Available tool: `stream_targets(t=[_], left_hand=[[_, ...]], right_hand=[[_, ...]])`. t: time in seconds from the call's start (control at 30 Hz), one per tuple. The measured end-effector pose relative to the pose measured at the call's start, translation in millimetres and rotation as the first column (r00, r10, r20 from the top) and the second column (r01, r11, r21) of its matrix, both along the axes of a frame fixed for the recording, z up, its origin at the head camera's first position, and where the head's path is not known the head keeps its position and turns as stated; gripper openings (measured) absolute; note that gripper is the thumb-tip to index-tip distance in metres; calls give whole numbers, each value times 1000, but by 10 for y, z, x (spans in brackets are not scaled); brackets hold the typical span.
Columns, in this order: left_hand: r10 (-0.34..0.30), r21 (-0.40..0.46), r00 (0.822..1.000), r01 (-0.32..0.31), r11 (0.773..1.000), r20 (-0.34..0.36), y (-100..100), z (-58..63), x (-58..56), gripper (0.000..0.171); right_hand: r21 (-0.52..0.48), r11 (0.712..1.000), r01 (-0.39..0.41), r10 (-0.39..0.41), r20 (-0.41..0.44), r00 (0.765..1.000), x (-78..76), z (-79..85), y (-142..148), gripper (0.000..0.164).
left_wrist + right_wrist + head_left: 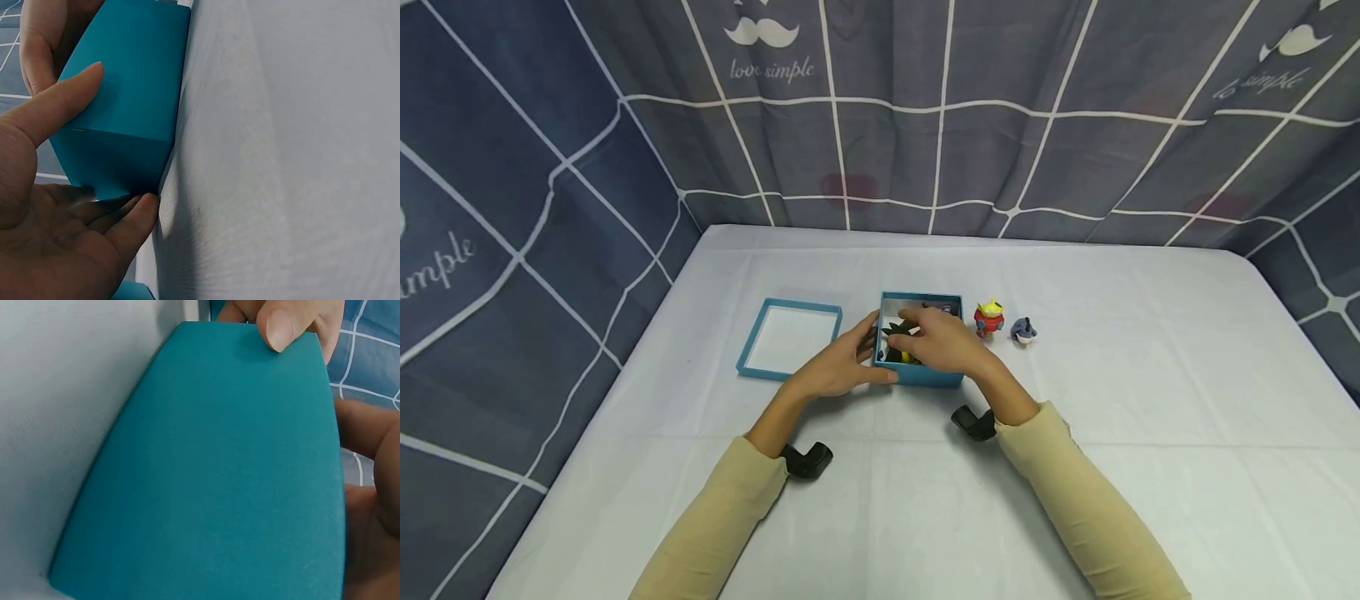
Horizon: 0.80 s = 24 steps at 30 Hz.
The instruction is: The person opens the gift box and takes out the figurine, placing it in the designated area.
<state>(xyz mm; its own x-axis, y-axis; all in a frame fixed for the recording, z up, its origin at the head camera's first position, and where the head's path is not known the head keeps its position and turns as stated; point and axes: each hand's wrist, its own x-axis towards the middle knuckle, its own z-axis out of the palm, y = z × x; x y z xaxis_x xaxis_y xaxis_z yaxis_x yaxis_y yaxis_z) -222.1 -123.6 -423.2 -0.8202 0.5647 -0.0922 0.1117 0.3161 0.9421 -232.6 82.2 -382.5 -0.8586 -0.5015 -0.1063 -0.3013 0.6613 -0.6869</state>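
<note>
Blue box (925,377), contents (893,355) seemingly toys, partly behind right grip (945,340)

Teal box (128,75): we record two plain faces meeting at a sharp corner, one long edge lying along a white cloth (294,156), with a soft shadow beside it.
Left hand (59,231): we list the thumb laid on the larger face, fingers bent along the end face, one fingertip at the corner beside the cloth.
Right hand (47,37): we note it partly seen at the box's far side.
Also entered: blue-grey fabric (9,65) with white lines; a second teal piece (132,291), cropped by the lower edge.
</note>
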Motion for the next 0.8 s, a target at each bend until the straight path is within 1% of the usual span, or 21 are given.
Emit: stream_targets(t=[0.17, 0.3, 0.4, 0.6, 0.8], left_hand=[[7, -10, 1000, -7, 1000, -3, -4, 18, 11, 105], [4, -11, 1000, -4, 1000, -6, -4, 27, 17, 105], [3, -8, 1000, -4, 1000, -6, -1, 21, 11, 105], [0, 0, 1000, 0, 1000, 1, 8, 8, 1, 105], [14, -12, 1000, -14, 1000, 12, 15, 29, 12, 105]], right_hand=[[1, 1000, -24, 24, 13, 1000, -8, 4, 1, 61], [-3, 1000, -21, 21, 3, 1000, -10, -7, -6, 59], [-23, 1000, 1, -1, -13, 1000, -9, -27, -5, 56], [-85, 995, 44, -46, -19, 999, -9, -70, 11, 50], [-69, 996, 60, -64, -50, 997, -13, -86, 12, 50]])
